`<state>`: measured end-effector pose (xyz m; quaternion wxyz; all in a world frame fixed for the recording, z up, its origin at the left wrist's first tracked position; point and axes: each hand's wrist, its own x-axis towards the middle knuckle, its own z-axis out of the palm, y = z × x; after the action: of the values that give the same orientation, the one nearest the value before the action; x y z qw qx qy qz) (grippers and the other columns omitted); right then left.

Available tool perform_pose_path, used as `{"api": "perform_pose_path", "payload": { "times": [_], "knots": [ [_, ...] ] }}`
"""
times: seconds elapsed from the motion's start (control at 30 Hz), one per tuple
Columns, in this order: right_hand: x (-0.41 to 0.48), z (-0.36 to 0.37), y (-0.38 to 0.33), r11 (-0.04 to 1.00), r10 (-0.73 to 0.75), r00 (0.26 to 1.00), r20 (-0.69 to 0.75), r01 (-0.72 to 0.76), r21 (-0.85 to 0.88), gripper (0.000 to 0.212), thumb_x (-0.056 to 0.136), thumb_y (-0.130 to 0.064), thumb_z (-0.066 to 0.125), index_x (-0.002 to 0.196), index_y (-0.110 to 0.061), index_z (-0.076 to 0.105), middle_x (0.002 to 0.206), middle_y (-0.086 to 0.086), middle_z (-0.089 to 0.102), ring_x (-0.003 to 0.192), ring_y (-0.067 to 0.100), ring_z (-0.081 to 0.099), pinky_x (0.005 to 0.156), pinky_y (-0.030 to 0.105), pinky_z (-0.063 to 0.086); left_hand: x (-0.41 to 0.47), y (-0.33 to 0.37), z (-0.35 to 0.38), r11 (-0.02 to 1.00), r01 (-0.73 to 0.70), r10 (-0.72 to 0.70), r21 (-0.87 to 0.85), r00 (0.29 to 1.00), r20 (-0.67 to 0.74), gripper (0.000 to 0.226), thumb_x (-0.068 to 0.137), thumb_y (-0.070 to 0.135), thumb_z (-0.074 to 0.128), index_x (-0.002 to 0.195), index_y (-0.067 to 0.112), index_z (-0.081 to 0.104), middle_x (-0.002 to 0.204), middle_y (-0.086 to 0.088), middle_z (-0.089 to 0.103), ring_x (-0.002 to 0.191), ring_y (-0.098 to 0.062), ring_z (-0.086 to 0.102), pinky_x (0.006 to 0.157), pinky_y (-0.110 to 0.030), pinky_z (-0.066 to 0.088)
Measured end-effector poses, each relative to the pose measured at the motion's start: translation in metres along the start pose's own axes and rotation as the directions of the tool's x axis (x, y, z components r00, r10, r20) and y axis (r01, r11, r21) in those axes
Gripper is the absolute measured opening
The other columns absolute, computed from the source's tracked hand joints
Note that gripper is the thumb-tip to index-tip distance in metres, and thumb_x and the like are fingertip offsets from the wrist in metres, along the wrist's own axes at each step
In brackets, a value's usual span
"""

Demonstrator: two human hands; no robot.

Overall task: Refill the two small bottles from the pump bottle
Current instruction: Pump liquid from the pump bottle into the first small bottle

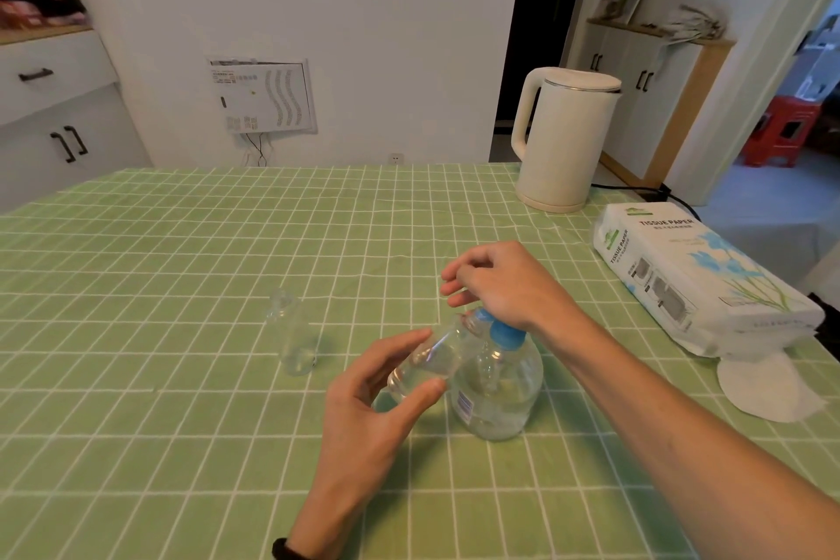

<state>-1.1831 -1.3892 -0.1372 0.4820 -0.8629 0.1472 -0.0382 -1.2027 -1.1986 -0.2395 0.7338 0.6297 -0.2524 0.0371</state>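
Fingers (406, 343) of left hand (375, 416) clamped round small bottle (429, 361), tilted, mouth at pump bottle (500, 398) spout, its 10 o'clock. Right hand (497, 286) on pump top, its fingers loose. Second bottle (294, 343) stands on desk (182, 423) at 9 o'clock. Light, slick plastic imo, so grip mid-body.

The pump bottle (500, 386) stands on the table (136, 332), a little right of the middle and nearer the front edge than the back. Just left of it, touching its neck, a tilted small bottle (432, 364) lies in the left hand (377, 405), its mouth toward the pump. The right hand (500, 282) rests on top of the pump bottle. The upright small bottle (293, 336) stands apart, further left. The kettle (563, 141) stands near the back right corner. In front of it, along the right edge, lies the tissue pack (695, 277), with loose tissues (763, 386) just before it at that edge.
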Motion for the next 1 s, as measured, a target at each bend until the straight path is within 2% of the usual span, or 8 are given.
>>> {"api": "perform_pose_path", "payload": {
  "times": [0.13, 0.27, 0.33, 0.43, 0.67, 0.8, 0.9, 1.0],
  "knots": [
    [-0.0017, -0.0014, -0.0012, 0.999, -0.015, 1.000, -0.018, 0.014, -0.030, 0.024, 0.104, -0.015, 0.054, 0.097, -0.016, 0.078, 0.096, -0.001, 0.080, 0.086, 0.013, 0.080, 0.067, 0.019, 0.054, 0.0000, 0.0016, -0.0001, 1.000, 0.002, -0.002, -0.001, 1.000, 0.007, 0.047, 0.074, 0.030, 0.088, 0.118, 0.044, 0.078, 0.121, 0.008, 0.081, 0.118, -0.014, 0.075, 0.099, -0.020, 0.057],
    [-0.0001, -0.0040, -0.0053, 0.997, -0.053, 0.998, -0.043, 0.050, -0.061, 0.022, 0.103, -0.019, 0.057, 0.094, -0.018, 0.077, 0.095, -0.003, 0.080, 0.085, 0.014, 0.079, 0.073, 0.027, 0.059, 0.0007, 0.0025, 0.0003, 1.000, 0.009, -0.009, -0.025, 1.000, 0.004, 0.047, 0.073, 0.030, 0.088, 0.118, 0.042, 0.078, 0.122, 0.006, 0.081, 0.118, -0.017, 0.075, 0.101, -0.024, 0.058],
    [0.0016, -0.0043, -0.0059, 0.996, -0.070, 0.996, -0.056, 0.066, -0.065, 0.021, 0.102, -0.019, 0.059, 0.092, -0.018, 0.077, 0.092, -0.003, 0.080, 0.083, 0.013, 0.078, 0.071, 0.029, 0.060, 0.0009, 0.0031, 0.0005, 0.999, 0.010, -0.010, -0.035, 1.000, -0.001, 0.047, 0.073, 0.031, 0.088, 0.118, 0.042, 0.078, 0.122, 0.006, 0.081, 0.118, -0.016, 0.075, 0.101, -0.024, 0.058],
    [0.0028, -0.0027, -0.0035, 0.998, -0.058, 0.997, -0.049, 0.056, -0.025, 0.023, 0.103, -0.019, 0.058, 0.090, -0.021, 0.076, 0.091, -0.006, 0.080, 0.079, 0.008, 0.079, 0.069, 0.023, 0.055, 0.0007, 0.0027, 0.0003, 1.000, 0.012, -0.012, -0.027, 1.000, 0.001, 0.047, 0.073, 0.031, 0.088, 0.119, 0.041, 0.078, 0.121, 0.007, 0.081, 0.118, -0.015, 0.075, 0.100, -0.021, 0.057],
    [0.0015, 0.0002, 0.0013, 0.999, -0.020, 1.000, -0.011, 0.019, -0.036, 0.025, 0.105, -0.017, 0.054, 0.098, -0.017, 0.078, 0.095, -0.004, 0.080, 0.084, 0.012, 0.079, 0.077, 0.025, 0.058, 0.0007, 0.0031, -0.0001, 1.000, 0.016, -0.016, -0.003, 1.000, 0.007, 0.047, 0.073, 0.030, 0.088, 0.119, 0.037, 0.078, 0.120, 0.009, 0.081, 0.117, -0.013, 0.075, 0.100, -0.020, 0.056],
    [-0.0001, -0.0007, -0.0006, 0.999, -0.024, 1.000, -0.021, 0.023, -0.041, 0.024, 0.104, -0.017, 0.055, 0.097, -0.017, 0.077, 0.096, -0.003, 0.080, 0.084, 0.012, 0.079, 0.071, 0.021, 0.055, 0.0003, 0.0030, -0.0003, 1.000, 0.012, -0.013, 0.027, 1.000, 0.010, 0.051, 0.074, 0.016, 0.090, 0.117, 0.042, 0.078, 0.119, 0.011, 0.081, 0.116, -0.010, 0.075, 0.098, -0.017, 0.056],
    [-0.0009, -0.0028, -0.0032, 0.998, -0.039, 0.999, -0.028, 0.037, -0.053, 0.024, 0.103, -0.017, 0.056, 0.093, -0.020, 0.077, 0.095, -0.005, 0.079, 0.084, 0.012, 0.079, 0.069, 0.021, 0.055, 0.0002, 0.0049, 0.0007, 1.000, 0.017, -0.017, 0.006, 1.000, 0.009, 0.049, 0.073, 0.025, 0.091, 0.117, 0.041, 0.078, 0.120, 0.009, 0.081, 0.117, -0.012, 0.075, 0.100, -0.021, 0.057],
    [0.0005, -0.0047, -0.0064, 0.996, -0.059, 0.998, -0.035, 0.056, -0.068, 0.022, 0.102, -0.018, 0.058, 0.090, -0.021, 0.077, 0.093, -0.007, 0.079, 0.084, 0.012, 0.078, 0.074, 0.026, 0.059, 0.0008, 0.0067, 0.0011, 0.999, 0.029, -0.028, -0.026, 1.000, 0.004, 0.048, 0.072, 0.031, 0.087, 0.118, 0.039, 0.078, 0.120, 0.007, 0.081, 0.117, -0.014, 0.076, 0.100, -0.023, 0.057]
  ]
}}
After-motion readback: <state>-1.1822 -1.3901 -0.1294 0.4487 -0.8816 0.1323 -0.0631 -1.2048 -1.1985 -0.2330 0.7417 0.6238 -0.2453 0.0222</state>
